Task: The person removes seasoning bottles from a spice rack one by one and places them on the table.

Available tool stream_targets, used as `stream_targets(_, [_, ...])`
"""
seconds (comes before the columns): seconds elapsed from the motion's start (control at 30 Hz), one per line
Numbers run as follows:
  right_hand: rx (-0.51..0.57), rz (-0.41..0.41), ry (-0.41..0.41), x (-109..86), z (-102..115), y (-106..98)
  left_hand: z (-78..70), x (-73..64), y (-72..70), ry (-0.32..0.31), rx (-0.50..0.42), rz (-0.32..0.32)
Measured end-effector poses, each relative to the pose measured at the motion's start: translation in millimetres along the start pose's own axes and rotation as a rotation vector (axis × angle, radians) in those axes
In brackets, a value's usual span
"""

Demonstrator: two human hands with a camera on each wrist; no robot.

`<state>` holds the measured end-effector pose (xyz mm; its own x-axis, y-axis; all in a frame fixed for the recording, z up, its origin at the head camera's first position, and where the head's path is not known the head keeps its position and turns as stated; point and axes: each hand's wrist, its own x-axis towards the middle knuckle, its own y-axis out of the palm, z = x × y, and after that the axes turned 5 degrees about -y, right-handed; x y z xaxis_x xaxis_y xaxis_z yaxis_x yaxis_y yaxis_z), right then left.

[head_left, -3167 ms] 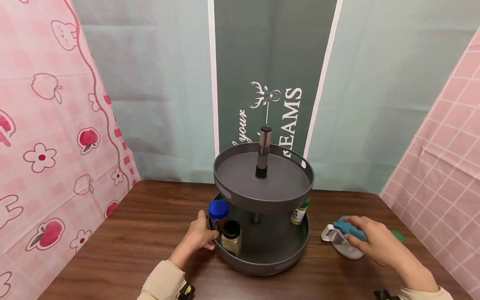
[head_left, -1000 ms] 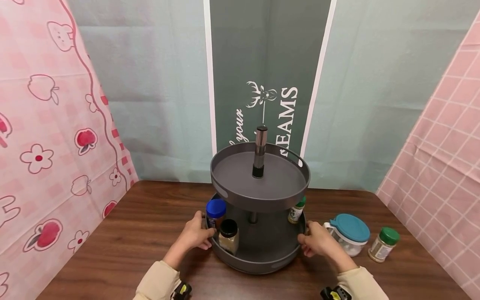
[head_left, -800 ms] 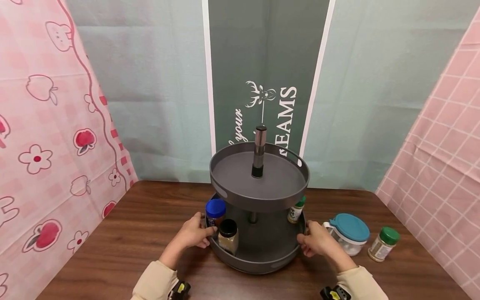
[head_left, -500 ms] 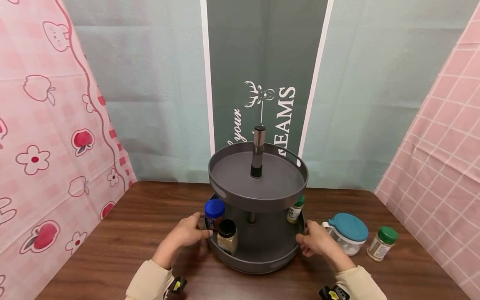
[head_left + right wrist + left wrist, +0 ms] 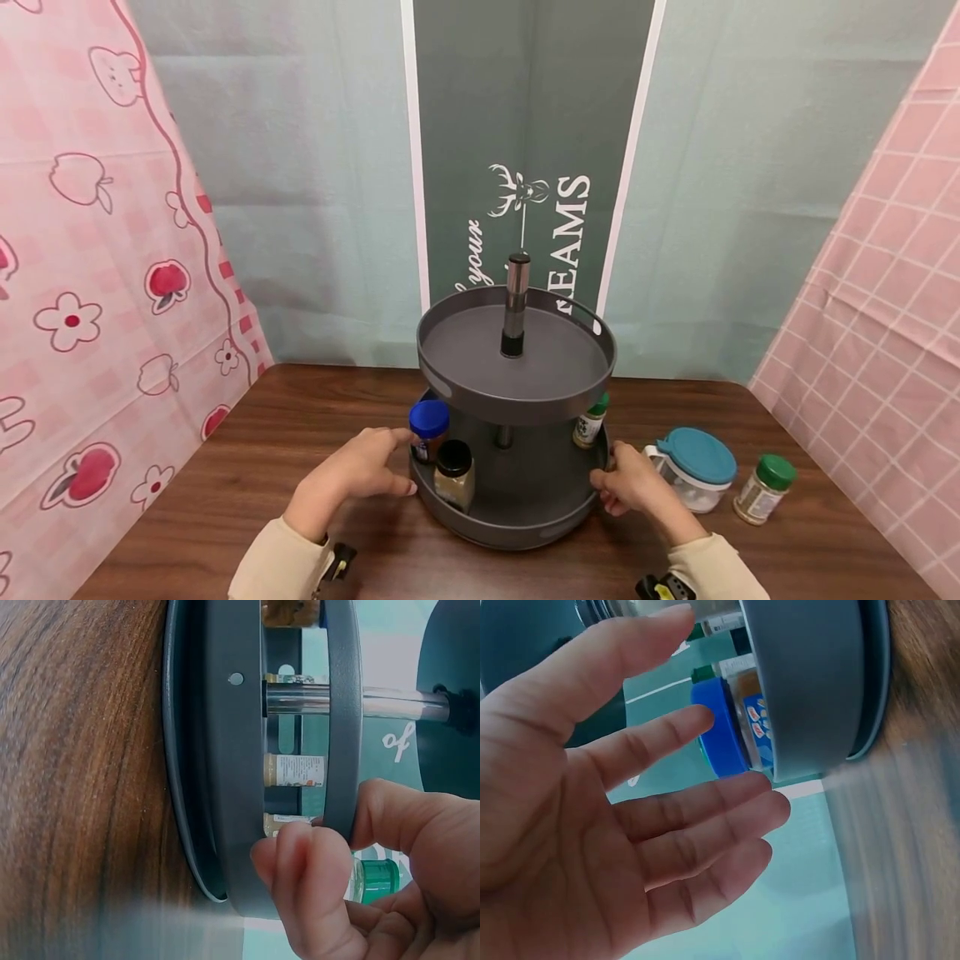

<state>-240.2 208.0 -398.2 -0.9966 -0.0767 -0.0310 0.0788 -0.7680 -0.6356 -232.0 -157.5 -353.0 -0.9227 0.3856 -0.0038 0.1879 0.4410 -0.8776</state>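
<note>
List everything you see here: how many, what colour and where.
Rack: 1, dark grey, table centre
Blue-lidded jar: 1, blue and brown, rack's lower tier, left
Black-lidded jar: 1, black and beige, same tier, front left
Green-lidded jars: at least 2, one on table right, the rest on lower tier
Teal-lidded jar: 1, clear, table right
Table: 1, brown, beneath
Cloths: 3, pink left and right, grey-green behind
Sleeves: 2, cream, forearms
Left hand: 1, by blue-lidded jar
Right hand: 1, gripping lower rim
</note>
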Motion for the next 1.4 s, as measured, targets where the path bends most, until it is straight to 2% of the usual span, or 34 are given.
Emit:
stream_targets(0.1, [0.0, 0.004, 0.002, -0.1, -0.5, -1.4, -2.8, -0.3, 0.4, 0.013, 0.011, -0.007])
stream_targets(0.33, [0.004, 0.013, 0.005, 0.8, -0.6, -2.5, -12.8, -2.4, 0.1, -0.003, 0.02, -0.013])
stream_targets(0.53, [0.011, 0.013, 0.025, 0.7, -0.4, -0.3, -21.9, -1.6, 0.5, 0.05, 0.017, -0.032])
stream_targets(0.77, [-0.003, 0.026, 0.009, 1.0, -0.6, -1.1, -30.5, 4.2, 4.8, 0.108, -0.002, -0.044])
stream_targets(0.97, [-0.022, 0.014, 0.0, 0.5, -0.9, 0.4, -40.7, 12.4, 12.0, 0.172, 0.016, -0.045])
stream_targets(1.1, [-0.028, 0.015, -0.004, 0.2, -1.2, 1.7, -46.1, 17.1, 16.6, 0.185, 0.023, -0.028])
stream_targets(1.27, [-0.031, 0.027, 0.003, 1.2, -2.6, 1.7, -50.1, 21.4, 22.5, 0.207, 0.016, -0.02])
stream_targets(1.4, [-0.03, 0.03, 0.009, 1.6, -4.0, 2.6, -51.0, 23.9, 28.7, 0.253, 0.041, -0.03])
